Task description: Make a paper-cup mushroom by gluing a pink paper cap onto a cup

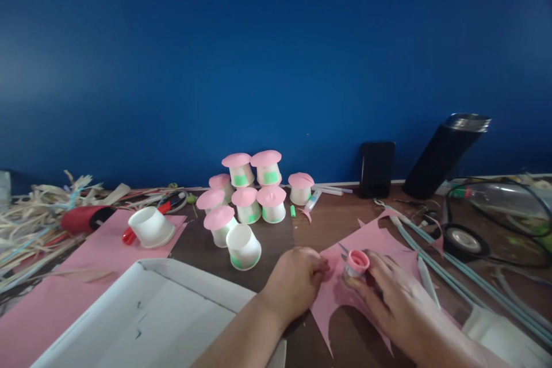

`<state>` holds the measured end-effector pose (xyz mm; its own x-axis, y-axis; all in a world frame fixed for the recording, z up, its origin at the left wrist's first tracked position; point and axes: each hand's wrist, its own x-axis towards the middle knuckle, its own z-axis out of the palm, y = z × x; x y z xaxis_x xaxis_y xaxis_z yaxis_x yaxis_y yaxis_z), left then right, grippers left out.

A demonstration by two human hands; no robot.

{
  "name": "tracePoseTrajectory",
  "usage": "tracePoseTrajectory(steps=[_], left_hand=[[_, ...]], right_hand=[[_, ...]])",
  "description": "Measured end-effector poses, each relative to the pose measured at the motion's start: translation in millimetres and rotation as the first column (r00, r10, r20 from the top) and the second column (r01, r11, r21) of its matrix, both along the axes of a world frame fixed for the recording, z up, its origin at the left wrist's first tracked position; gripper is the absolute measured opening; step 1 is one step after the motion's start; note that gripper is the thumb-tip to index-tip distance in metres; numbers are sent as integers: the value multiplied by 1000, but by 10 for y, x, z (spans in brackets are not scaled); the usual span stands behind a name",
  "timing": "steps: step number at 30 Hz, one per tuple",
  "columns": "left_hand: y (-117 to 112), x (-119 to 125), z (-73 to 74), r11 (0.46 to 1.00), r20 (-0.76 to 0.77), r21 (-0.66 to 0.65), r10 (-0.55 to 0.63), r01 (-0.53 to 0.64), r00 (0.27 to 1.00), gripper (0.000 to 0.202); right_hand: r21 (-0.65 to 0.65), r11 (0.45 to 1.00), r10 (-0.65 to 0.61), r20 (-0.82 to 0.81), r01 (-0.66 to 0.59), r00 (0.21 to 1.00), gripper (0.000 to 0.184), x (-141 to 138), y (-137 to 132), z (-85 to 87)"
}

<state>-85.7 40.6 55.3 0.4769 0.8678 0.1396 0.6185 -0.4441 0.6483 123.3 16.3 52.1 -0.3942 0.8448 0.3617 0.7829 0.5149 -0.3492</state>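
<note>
My right hand is closed around a small pink-rimmed round container, its hollow end facing up. Two thin grey points, like scissor tips, show just behind it; the rest of them is hidden. Under both hands lies a sheet of pink paper with curved pieces cut from its edges. My left hand is closed at the sheet's left edge, its fingers curled down on the paper. Ahead stand several white paper cups with pink paper discs on top, some stacked. A bare cup stands in front.
A white tray-like box lies front left beside a pink sheet bearing another cup. Tangled strips fill the left. At right are a black phone, a leaning black flask, blue-grey sticks and a plastic bottle.
</note>
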Motion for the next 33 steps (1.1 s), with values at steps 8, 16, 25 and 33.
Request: tracePoseTrajectory(steps=[8, 16, 25, 33], left_hand=[[-6, -9, 14, 1000, 9, 16, -26, 26, 1000, 23], [7, -12, -35, 998, 44, 46, -36, 34, 998, 23], [9, -21, -56, 997, 65, 62, -50, 46, 997, 26], [5, -16, -68, 997, 75, 68, -45, 40, 996, 28]], right_hand=[[17, 999, 43, 70, -44, 997, 15, -61, -29, 25], [-27, 999, 36, 62, -35, 997, 10, 94, -21, 31], [-148, 988, -25, 77, 36, 997, 10, -18, -52, 74], [-256, 964, -26, 168, 69, 986, 4, 42, -72, 199]])
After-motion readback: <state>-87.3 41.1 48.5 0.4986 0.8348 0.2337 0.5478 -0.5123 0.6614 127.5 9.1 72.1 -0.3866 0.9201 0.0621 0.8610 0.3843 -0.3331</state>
